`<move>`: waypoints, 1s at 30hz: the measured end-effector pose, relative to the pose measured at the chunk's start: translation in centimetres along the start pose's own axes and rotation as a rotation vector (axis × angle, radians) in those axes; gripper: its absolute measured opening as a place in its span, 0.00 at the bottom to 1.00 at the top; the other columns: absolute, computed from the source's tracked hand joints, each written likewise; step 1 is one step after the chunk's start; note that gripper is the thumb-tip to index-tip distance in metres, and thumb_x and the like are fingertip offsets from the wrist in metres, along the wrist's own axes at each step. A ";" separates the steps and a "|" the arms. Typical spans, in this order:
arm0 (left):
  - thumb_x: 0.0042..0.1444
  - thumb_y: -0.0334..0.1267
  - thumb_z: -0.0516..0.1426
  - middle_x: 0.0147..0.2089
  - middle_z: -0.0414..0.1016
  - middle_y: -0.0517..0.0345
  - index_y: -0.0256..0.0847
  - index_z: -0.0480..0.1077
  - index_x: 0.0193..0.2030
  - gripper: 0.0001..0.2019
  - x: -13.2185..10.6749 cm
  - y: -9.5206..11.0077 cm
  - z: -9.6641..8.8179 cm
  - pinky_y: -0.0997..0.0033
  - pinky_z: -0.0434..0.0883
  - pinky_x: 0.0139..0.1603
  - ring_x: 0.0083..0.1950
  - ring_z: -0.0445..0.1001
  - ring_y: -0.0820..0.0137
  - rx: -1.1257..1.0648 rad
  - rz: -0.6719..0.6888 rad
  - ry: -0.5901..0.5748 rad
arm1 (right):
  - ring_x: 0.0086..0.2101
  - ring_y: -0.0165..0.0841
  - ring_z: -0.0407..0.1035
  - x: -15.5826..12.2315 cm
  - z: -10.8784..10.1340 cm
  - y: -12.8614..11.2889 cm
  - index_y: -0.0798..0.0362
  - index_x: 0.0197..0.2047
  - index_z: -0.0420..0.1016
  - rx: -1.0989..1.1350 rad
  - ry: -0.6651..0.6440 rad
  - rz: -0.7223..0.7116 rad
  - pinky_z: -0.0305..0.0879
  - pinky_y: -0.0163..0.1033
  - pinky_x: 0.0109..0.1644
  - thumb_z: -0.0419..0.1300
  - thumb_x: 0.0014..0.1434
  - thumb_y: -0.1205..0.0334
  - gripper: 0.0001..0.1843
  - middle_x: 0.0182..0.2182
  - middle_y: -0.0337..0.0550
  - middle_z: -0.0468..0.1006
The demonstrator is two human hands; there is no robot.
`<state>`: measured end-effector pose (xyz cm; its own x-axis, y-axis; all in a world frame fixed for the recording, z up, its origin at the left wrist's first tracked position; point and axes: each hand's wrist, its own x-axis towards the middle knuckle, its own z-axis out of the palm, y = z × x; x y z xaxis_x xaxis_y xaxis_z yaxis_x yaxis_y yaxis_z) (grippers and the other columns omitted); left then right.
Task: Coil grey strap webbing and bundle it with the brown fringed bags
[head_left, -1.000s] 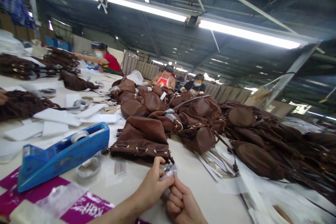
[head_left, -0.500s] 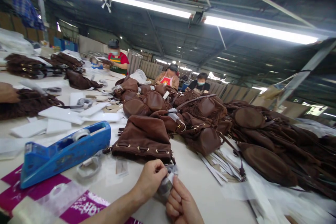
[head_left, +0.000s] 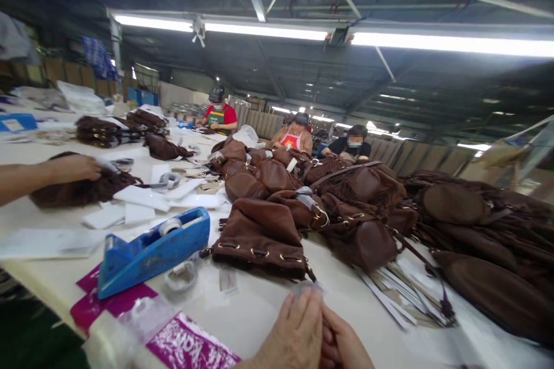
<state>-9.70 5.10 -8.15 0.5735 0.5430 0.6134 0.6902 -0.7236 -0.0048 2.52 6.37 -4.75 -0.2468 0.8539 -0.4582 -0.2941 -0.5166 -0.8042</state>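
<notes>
At the bottom edge my left hand (head_left: pixel 294 331) and my right hand (head_left: pixel 344 343) are pressed together, fingers closed. A small piece of clear plastic (head_left: pixel 308 289) shows just above their fingertips; how it is held is hidden. Just beyond them a brown suede drawstring bag (head_left: pixel 262 236) with metal eyelets lies on the white table (head_left: pixel 268 305). A blue tape dispenser (head_left: pixel 153 251) sits to the left of my hands.
A big pile of brown bags (head_left: pixel 367 207) covers the table's middle and right. White cards (head_left: pixel 142 197), tape rolls and a magenta printed plastic bag (head_left: pixel 190 346) lie at left. Another person's hand (head_left: pixel 73 167) rests on a fringed bag at far left. Three people work at the far end.
The view has swung left and the hands sit lower in the picture. The plastic piece, clearly pinched before, is now mostly hidden behind my fingers. A co-worker's arm has come into view at left.
</notes>
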 end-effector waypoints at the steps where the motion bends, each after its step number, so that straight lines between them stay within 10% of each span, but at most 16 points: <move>1: 0.61 0.33 0.50 0.64 0.62 0.33 0.30 0.60 0.62 0.22 -0.1 -0.3 -0.3 0.52 0.65 0.59 0.65 0.59 0.49 -0.006 0.057 0.002 | 0.11 0.20 0.39 -0.5 -0.6 -0.6 0.49 0.16 0.50 -0.049 -0.036 0.051 0.33 0.30 0.16 0.67 0.39 0.36 0.33 0.09 0.24 0.46; 5: 0.56 0.35 0.57 0.65 0.62 0.46 0.46 0.66 0.56 0.19 0.4 -3.4 -6.0 0.55 0.62 0.62 0.64 0.61 0.55 -0.202 0.018 -0.115 | 0.12 0.18 0.35 -2.1 -3.2 -3.6 0.51 0.17 0.54 -0.232 -0.104 0.071 0.30 0.31 0.18 0.67 0.41 0.37 0.31 0.10 0.23 0.46; 8: 0.49 0.25 0.57 0.65 0.62 0.45 0.41 0.61 0.61 0.31 1.1 -7.7 -11.0 0.48 0.54 0.66 0.66 0.57 0.53 -0.054 -0.331 -0.229 | 0.14 0.19 0.35 -2.1 -5.0 -6.2 0.51 0.19 0.57 -0.381 -0.050 0.040 0.30 0.32 0.20 0.65 0.44 0.39 0.28 0.12 0.24 0.48; 10: 0.49 0.26 0.57 0.61 0.65 0.40 0.37 0.68 0.53 0.22 1.5 -10.6 -12.7 0.46 0.58 0.61 0.63 0.60 0.49 0.101 -0.490 -0.364 | 0.14 0.21 0.38 -1.8 -6.2 -8.2 0.50 0.19 0.58 -0.546 0.039 -0.018 0.32 0.33 0.21 0.63 0.46 0.41 0.25 0.13 0.26 0.51; 16: 0.62 0.29 0.47 0.37 0.76 0.44 0.37 0.72 0.37 0.12 4.3 -14.0 -12.5 0.61 0.69 0.43 0.40 0.76 0.57 0.113 -0.513 -0.457 | 0.31 0.41 0.70 -1.9 -5.2 -11.4 0.48 0.35 0.74 -1.191 0.639 -0.834 0.58 0.42 0.34 0.56 0.53 0.52 0.11 0.31 0.46 0.78; 22: 0.64 0.39 0.49 0.35 0.77 0.47 0.39 0.74 0.34 0.15 8.2 -12.5 -12.7 0.65 0.67 0.41 0.39 0.75 0.58 0.030 -0.401 -0.444 | 0.31 0.37 0.70 -2.7 1.8 -6.9 0.47 0.32 0.73 -1.280 0.058 -0.974 0.58 0.39 0.36 0.51 0.63 0.58 0.12 0.29 0.41 0.76; 30: 0.61 0.35 0.50 0.33 0.78 0.50 0.37 0.75 0.30 0.14 8.4 -11.0 -11.2 0.70 0.65 0.35 0.35 0.74 0.63 -0.119 -0.369 -0.454 | 0.39 0.36 0.71 -0.7 5.4 -2.5 0.48 0.52 0.69 -1.296 -0.034 -0.847 0.64 0.37 0.43 0.56 0.57 0.70 0.20 0.46 0.45 0.73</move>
<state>-17.41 12.89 5.87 0.4544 0.8767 0.1580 0.8407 -0.4807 0.2493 -1.57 6.70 -0.34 -0.4529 0.8467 0.2794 0.6156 0.5236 -0.5890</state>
